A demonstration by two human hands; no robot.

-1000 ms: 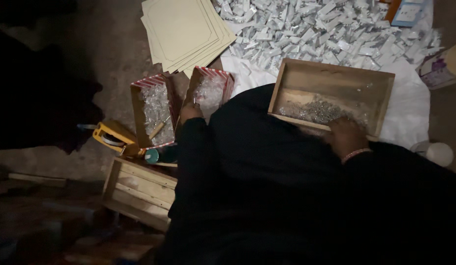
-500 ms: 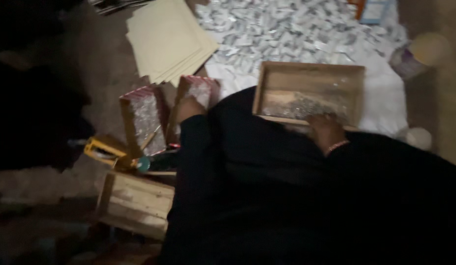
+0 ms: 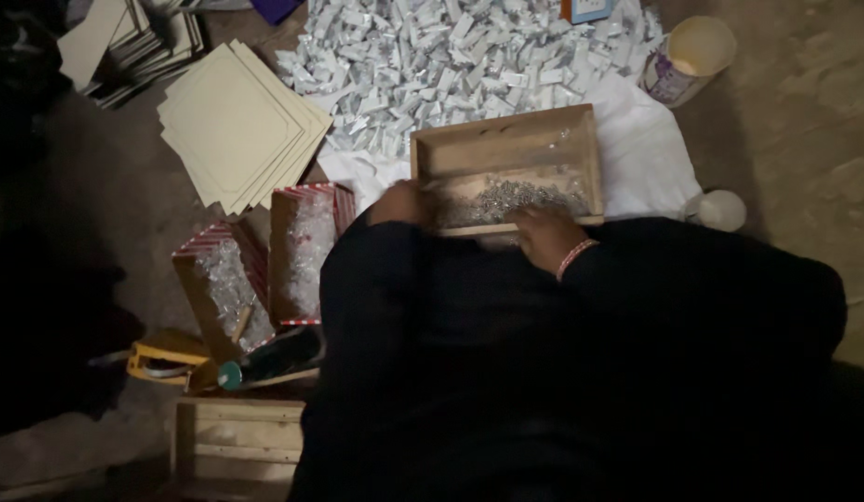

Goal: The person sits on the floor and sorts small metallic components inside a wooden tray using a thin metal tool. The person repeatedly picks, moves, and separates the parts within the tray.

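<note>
Wooden tray of small shiny pieces sits on white cloth over bare earthen floor. Left hand at tray's near-left corner, right hand on near rim; grip of either unclear. Beyond: heap of silver wrappers.

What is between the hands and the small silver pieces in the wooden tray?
Nothing visible. The left hand is at the tray's left end and the right hand at its near wall; both are right beside the silver pieces.
</note>
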